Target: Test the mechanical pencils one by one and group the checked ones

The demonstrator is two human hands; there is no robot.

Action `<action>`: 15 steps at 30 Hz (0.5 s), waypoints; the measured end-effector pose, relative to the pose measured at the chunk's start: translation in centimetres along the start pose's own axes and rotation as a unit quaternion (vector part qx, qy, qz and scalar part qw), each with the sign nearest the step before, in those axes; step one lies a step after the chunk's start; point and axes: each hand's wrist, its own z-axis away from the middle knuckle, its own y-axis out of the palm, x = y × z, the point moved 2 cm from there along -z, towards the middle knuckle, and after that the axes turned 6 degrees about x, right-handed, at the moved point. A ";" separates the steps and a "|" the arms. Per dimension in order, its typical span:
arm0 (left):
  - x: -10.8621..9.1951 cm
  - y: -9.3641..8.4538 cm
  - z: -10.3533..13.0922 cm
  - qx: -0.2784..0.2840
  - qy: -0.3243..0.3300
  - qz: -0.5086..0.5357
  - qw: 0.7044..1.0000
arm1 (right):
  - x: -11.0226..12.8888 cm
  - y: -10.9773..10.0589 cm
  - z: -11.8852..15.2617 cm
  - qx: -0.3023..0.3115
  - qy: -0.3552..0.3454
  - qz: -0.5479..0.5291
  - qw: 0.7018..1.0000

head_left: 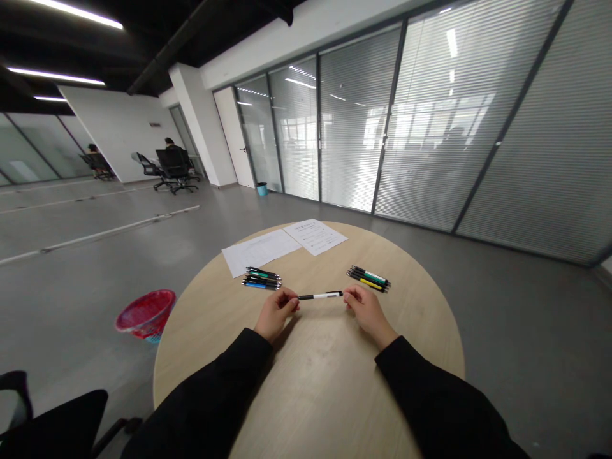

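Observation:
A black-and-white pen (321, 296) lies crosswise between my two hands, just above the tabletop or touching it; I cannot tell which. My left hand (278, 312) pinches its left end between thumb and fingers. At the other end, the closed fingers of my right hand (367, 311) grip the tip of the pen. Beyond my left hand is a row of several pens (261, 278) with black, green and blue barrels, laid side by side. Past my right hand lies a second group of pens (368, 279), with green and yellow among them.
Two printed sheets (315, 236) lie at the far edge of the round wooden table (315, 382). A red-lined basket (146, 313) stands on the floor to the left. A black chair (57, 417) is at the lower left. Glass partitions with blinds run behind.

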 end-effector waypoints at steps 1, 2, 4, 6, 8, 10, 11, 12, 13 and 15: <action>0.0 0.0 0.0 -0.001 -0.002 0.001 1.000 | -0.1 0.0 0.0 0.000 0.000 -0.001 1.000; 0.0 0.0 0.1 -0.001 -0.003 0.002 1.000 | -0.2 0.0 0.0 0.002 -0.001 -0.001 1.000; -0.1 0.1 0.1 -0.002 -0.003 0.002 1.000 | -0.2 0.0 -0.1 0.000 -0.005 0.000 1.000; -0.1 0.1 0.1 -0.003 -0.003 0.000 1.000 | 0.0 0.0 0.0 -0.002 -0.008 0.003 1.000; -0.1 0.0 0.1 -0.001 -0.004 0.001 1.000 | 0.2 -0.1 0.0 -0.002 -0.007 0.006 1.000; 0.0 0.0 0.0 0.002 -0.004 0.001 1.000 | 0.4 -0.1 0.1 0.000 -0.003 0.007 1.000; 0.1 0.0 0.0 0.002 -0.004 0.001 1.000 | 0.5 -0.1 0.1 0.000 0.000 0.007 1.000; 0.2 -0.1 -0.1 0.003 -0.003 0.001 1.000 | 0.6 -0.1 0.1 0.001 0.002 0.006 1.000; 0.3 -0.1 -0.1 0.003 -0.002 0.002 1.000 | 0.6 -0.1 0.2 0.003 0.003 0.005 1.000; 0.5 -0.2 -0.1 0.005 -0.001 0.005 1.000 | 0.7 -0.1 0.2 0.005 0.001 0.005 1.000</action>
